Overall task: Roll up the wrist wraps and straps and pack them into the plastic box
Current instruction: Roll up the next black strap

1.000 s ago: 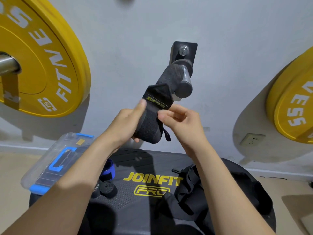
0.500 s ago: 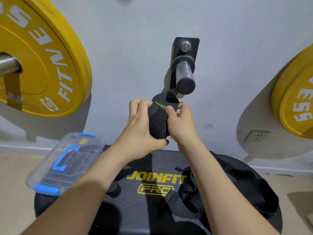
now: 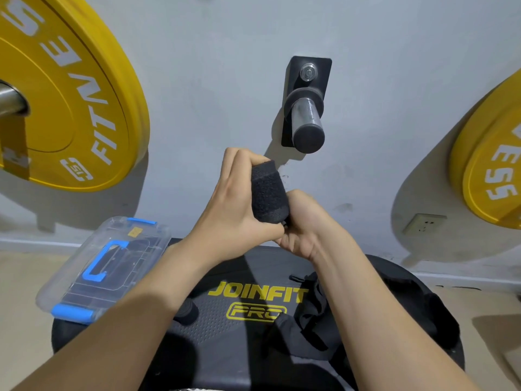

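Head view: left hand point(image 3: 234, 210) and right hand point(image 3: 307, 225) both clasp rolled black wrist wrap point(image 3: 267, 193), up-right of plastic box point(image 3: 70, 292).

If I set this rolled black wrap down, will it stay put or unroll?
Probably soft and light: the rolled wrap looks like fuzzy fabric, gripped between left hand and right hand. Its cylinder shape may roll on its side. Whether its end is fastened is hidden, so it could spring open.

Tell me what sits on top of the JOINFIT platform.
On the platform: a clear box at its left edge, a small black roll by the left forearm, and a heap of black straps on the right. Forearms cover parts of it; whatever lies beneath them is hidden.
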